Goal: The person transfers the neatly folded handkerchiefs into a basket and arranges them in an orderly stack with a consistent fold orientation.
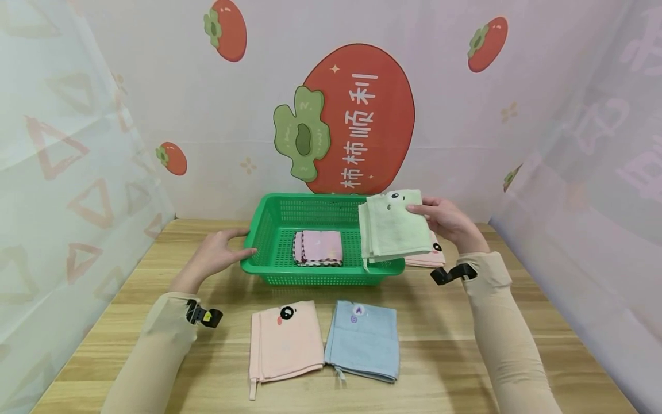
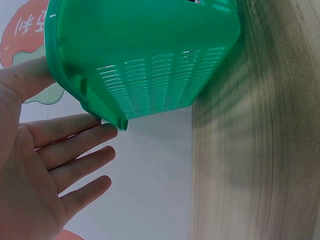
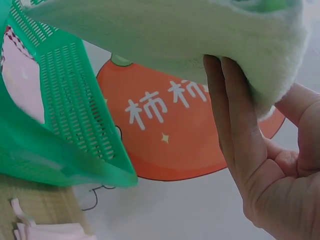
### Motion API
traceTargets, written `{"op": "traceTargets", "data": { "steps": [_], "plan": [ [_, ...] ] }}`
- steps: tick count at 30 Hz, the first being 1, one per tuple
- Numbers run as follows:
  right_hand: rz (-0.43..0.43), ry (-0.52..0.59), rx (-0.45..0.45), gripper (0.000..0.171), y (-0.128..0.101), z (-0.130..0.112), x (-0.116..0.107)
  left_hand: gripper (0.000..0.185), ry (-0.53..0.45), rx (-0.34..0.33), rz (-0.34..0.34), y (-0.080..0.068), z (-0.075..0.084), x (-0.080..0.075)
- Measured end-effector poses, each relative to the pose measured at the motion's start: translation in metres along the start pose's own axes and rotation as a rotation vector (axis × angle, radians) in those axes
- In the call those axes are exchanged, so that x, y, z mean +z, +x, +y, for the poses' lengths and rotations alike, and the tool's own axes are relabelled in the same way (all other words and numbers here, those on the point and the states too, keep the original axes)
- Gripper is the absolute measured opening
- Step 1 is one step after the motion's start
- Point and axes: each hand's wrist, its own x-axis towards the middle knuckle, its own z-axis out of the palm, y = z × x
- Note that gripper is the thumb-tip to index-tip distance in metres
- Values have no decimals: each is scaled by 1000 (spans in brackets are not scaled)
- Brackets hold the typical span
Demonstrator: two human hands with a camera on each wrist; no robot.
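Pale cloth printed with red persimmons and white characters is hanging behind and beside a wood-grain counter. At the counter's far middle a green basket is sitting, with a folded pink checked-edge towel lying inside it. Nearer, a peach towel and a blue towel are lying side by side, touching along one edge. Another pink towel is peeking out to the right of the basket.

The left hand is resting released, fingers straight, against the basket's left rim. The right hand is grasping a folded green towel, holding it in the air over the basket's right end.

From the left wrist, the basket's slotted underside and corner are showing, with the fingertips just touching the rim; the head view is hiding that contact. From the right wrist, the fingers are showing pressed flat beneath the green towel's fluffy fold, and the stacked pink towel edges are appearing at the lower left, beside the basket
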Motion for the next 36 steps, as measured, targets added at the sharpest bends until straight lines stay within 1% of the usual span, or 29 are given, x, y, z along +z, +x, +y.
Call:
{"op": "traceTargets", "data": {
  "steps": [4,12,16,23,30,36],
  "plan": [
    [-15,18,-1,23,6,-1,4,69,-8,1,0,0,0,0],
    [-27,44,2,13,17,1,11,68,-10,8,2,0,0,1],
    [-37,49,3,13,21,1,14,68,-10,9,4,0,0,1],
    [-41,42,19,25,31,3,18,69,-10,7,4,0,0,1],
    [-41,26,11,28,38,5,23,69,2,8,15,0,-1,2],
    [-44,4,11,46,44,7,27,69,0,8,15,0,-2,2]
  ]
}}
